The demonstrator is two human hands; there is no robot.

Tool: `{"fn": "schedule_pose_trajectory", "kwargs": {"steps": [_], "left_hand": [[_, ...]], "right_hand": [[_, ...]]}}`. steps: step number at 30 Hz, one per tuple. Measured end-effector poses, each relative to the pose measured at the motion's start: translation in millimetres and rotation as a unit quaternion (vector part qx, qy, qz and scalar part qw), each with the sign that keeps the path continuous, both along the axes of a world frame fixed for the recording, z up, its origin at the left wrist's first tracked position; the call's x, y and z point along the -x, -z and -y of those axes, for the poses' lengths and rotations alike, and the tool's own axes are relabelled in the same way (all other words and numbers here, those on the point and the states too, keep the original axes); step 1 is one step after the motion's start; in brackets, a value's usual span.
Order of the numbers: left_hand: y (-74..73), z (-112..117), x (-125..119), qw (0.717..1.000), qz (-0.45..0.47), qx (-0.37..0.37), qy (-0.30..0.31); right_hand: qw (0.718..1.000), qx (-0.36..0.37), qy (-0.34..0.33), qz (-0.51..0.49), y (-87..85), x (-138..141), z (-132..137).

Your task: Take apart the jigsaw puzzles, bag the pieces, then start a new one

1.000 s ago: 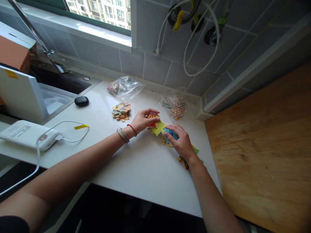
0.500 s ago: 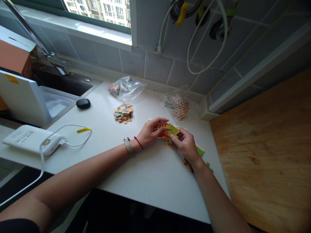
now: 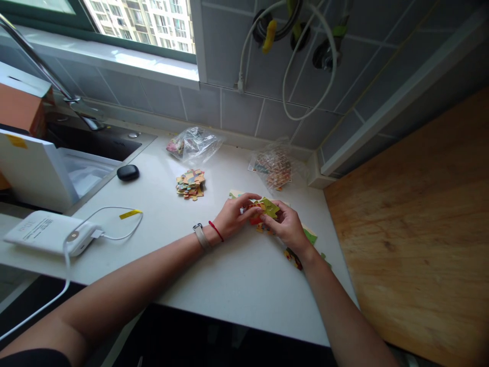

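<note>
Between both hands, just above the white counter, are joined jigsaw puzzle pieces (image 3: 270, 208), yellow-green with some red and orange. My left hand (image 3: 240, 211), wearing a watch and a red string at the wrist, grips their left side between thumb and fingers. On the right side, my right hand (image 3: 286, 224) pinches the green part. Below and behind the hands lie more puzzle pieces, partly hidden. Green and dark pieces (image 3: 293, 258) rest by my right wrist. A stack of loose puzzle pieces (image 3: 191, 184) sits to the left of my hands.
Two clear plastic bags, one with pinkish contents (image 3: 194, 145) and one of puzzle pieces (image 3: 275, 165), lie near the tiled wall. At left are a black case (image 3: 128, 173), a white power bank (image 3: 49, 232) with cable, and a sink (image 3: 122, 145). A wooden board (image 3: 416, 229) stands right.
The whole view has shifted slightly. My hands stay on the puzzle pieces, whose green part has tilted a little, with the fingers drawn closer together.
</note>
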State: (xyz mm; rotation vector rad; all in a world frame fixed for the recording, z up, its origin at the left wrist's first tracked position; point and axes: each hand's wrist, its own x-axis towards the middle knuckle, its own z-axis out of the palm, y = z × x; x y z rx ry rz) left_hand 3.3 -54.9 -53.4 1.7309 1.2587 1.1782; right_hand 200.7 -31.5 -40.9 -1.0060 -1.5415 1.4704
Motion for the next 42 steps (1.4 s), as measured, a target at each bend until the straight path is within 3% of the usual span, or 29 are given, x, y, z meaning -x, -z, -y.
{"fn": "schedule_pose_trajectory", "kwargs": {"steps": [4, 8, 11, 17, 24, 31, 33, 37, 42], "left_hand": [[-2.0, 1.2, 0.4, 0.998, -0.033, -0.054, -0.021], [-1.2, 0.7, 0.4, 0.998, -0.022, -0.058, 0.024], [-0.5, 0.2, -1.0, 0.998, 0.022, -0.026, 0.044], [1.6, -1.8, -2.9, 0.996, 0.075, 0.048, 0.022], [1.2, -6.9, -1.0, 0.971, 0.212, 0.107, 0.022], [1.6, -12.0, 0.4, 0.953, 0.259, 0.158, -0.010], [1.9, -12.9, 0.2, 0.951, 0.262, 0.167, -0.008], [2.5, -13.3, -0.1, 0.951, 0.259, 0.167, 0.007], [6.2, -13.2, -1.1, 0.952, 0.258, 0.164, 0.024]], "right_hand": [[0.997, 0.024, 0.067, -0.010, -3.8, -4.5, -3.9], [0.992, 0.054, 0.106, -0.037, -4.6, -8.6, -8.4], [0.993, 0.064, 0.086, -0.044, -3.6, -9.1, -8.8], [0.996, 0.065, 0.048, -0.042, -5.3, -10.8, -8.5], [0.989, 0.021, 0.145, -0.014, -1.0, -19.6, -17.1], [0.994, -0.091, 0.068, -0.008, -1.1, -18.4, -15.5], [0.995, -0.087, 0.056, -0.014, -0.7, -19.6, -14.2], [0.995, -0.066, 0.067, -0.014, 0.9, -20.3, -12.9], [0.991, -0.099, 0.090, -0.014, 3.9, -15.0, -13.6]]}}
